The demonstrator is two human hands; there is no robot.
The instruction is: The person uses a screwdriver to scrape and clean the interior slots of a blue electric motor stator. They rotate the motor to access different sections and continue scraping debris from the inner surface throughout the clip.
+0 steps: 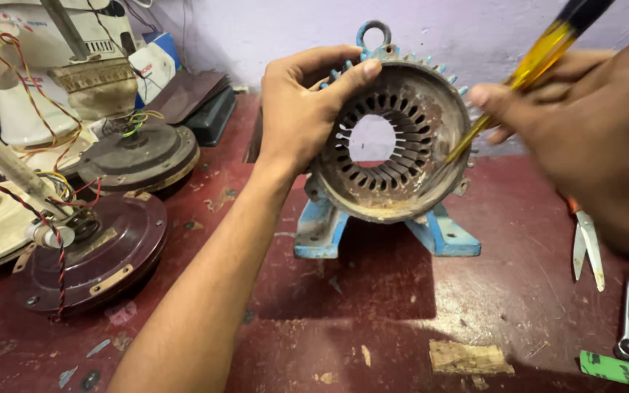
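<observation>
A blue finned motor housing [402, 218] with an empty, rusty slotted stator core [394, 138] stands on its feet on a dark red bench [373, 320]. My left hand [307, 109] grips the housing's upper left rim, thumb over the edge. My right hand [584, 138], blurred at the right, holds a screwdriver [540, 54] with a yellow and black handle. Its tip rests against the inner right side of the core.
Ceiling fan motors [103, 255] [140, 156] with loose coloured wires lie at the left, with fan parts behind them. Scissors [586, 244], a spanner [627, 324] and a green strip [620, 370] lie at the right. A wall stands close behind.
</observation>
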